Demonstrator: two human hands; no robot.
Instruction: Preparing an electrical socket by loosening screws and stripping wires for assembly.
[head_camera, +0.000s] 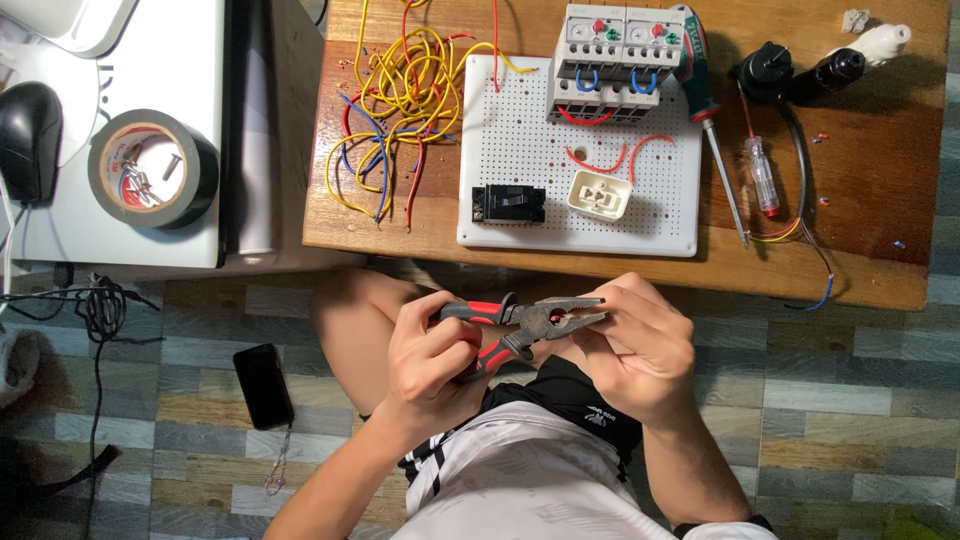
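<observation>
While the left hand grips the pliers' red handles, their long axis points toward three o'clock, the nose meeting the right hand's pinched fingers, over the lap, below the wooden table.

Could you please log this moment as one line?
left hand: grips pliers handles | right hand: at pliers jaws | board: on table, untouched

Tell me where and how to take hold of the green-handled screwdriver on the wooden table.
Grip the green-handled screwdriver by its thick handle, probably from its right side. The handle lies tight against the grey relay blocks on its left, while the wood to its right is bare. The thin shaft runs down-right along the white perforated board, offering little to hold. Both the left hand and right hand hold pliers.
</observation>
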